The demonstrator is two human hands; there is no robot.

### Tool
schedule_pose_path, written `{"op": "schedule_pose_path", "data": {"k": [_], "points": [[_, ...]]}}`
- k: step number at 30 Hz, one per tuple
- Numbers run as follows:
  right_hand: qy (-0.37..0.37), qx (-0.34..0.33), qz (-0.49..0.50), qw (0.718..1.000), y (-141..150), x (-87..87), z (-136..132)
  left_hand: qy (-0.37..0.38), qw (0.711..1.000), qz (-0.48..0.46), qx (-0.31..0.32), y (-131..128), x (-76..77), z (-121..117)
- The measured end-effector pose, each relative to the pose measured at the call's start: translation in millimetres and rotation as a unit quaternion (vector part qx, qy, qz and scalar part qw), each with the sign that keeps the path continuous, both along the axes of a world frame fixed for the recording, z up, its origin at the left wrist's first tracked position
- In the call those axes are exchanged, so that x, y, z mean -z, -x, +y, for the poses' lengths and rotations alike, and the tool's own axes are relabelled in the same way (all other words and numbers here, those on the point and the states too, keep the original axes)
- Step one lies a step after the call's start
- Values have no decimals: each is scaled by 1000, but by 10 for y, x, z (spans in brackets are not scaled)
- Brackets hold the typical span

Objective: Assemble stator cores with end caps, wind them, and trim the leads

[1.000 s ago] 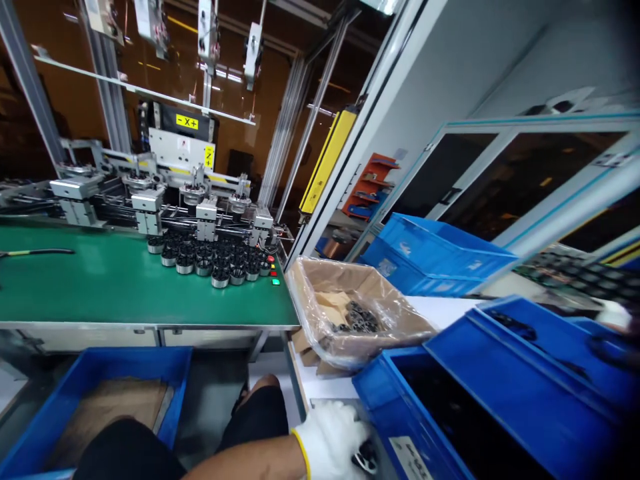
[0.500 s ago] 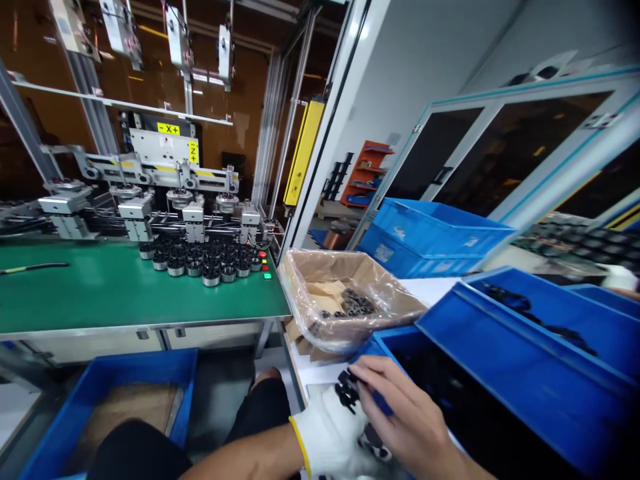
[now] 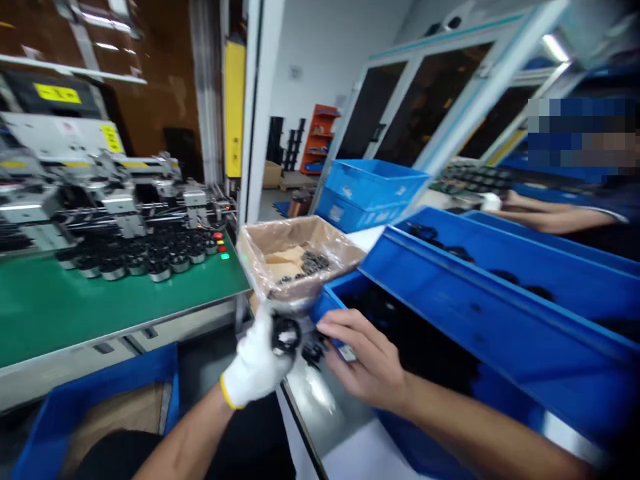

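Note:
My left hand [image 3: 257,363], in a white glove with a yellow cuff, is closed around a black ring-shaped part [image 3: 287,335]. Just right of it, my bare right hand [image 3: 367,360] has thumb and fingers bent around the edge of a small dark plastic part [image 3: 313,351]. Blur hides how firmly that part is pinched and its exact shape. The two parts are close together, over the edge of the side table [image 3: 317,393]. A deep blue bin [image 3: 345,290] with dark contents is right behind my right hand.
A plastic-lined carton [image 3: 253,240] holds small dark parts. Black-and-silver round parts [image 3: 160,267] stand in rows on the green bench [image 3: 45,307], before a machine. More blue bins [image 3: 450,257] line the right, where a co-worker's arm [image 3: 550,217] reaches in. A blue crate [image 3: 170,373] sits below the bench.
The view has swung right. My hands, earlier overlapping, are now apart side by side. The ring-shaped part in my left glove shows more fully, and the co-worker has come into view.

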State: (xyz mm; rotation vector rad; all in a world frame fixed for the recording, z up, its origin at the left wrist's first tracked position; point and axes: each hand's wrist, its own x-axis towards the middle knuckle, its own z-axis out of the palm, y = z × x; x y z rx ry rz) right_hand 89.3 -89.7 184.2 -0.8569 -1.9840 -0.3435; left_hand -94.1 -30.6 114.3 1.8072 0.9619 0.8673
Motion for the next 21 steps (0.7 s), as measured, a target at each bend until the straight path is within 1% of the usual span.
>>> {"op": "schedule_pose_path", "data": {"k": [1, 2, 4, 6, 8, 10, 12, 14, 15, 19, 21], "points": [[2, -6, 10, 1000, 14, -5, 3, 14, 999, -15, -25, 67, -52, 24], [4, -11, 20, 1000, 28, -4, 9, 27, 998, -38, -34, 118, -84, 53], [7, -14, 38, 999, 53, 9, 23, 61, 992, -101, -35, 173, -86, 107], [18, -11, 49, 999, 81, 31, 22, 115, 978, -173, -12, 178, -31, 122], [34, -9, 53, 998, 110, 54, 3, 173, 959, -224, 19, 157, 34, 79], [47, -8, 50, 998, 136, 75, -28, 207, 950, -227, 48, 132, 67, -10], [52, -8, 44, 998, 151, 85, -59, 208, 960, -175, 60, 117, 49, -109], [48, -12, 37, 998, 154, 78, -79, 197, 971, -122, 57, 116, -7, -178], [49, -20, 33, 998, 151, 70, -83, 192, 973, -114, 54, 121, -40, -196], [77, -76, -14, 994, 123, 37, -68, 171, 968, -179, 52, 160, -114, -175], [65, -66, -47, 995, 113, 44, -53, 168, 965, -195, 52, 187, -117, -150]]}}
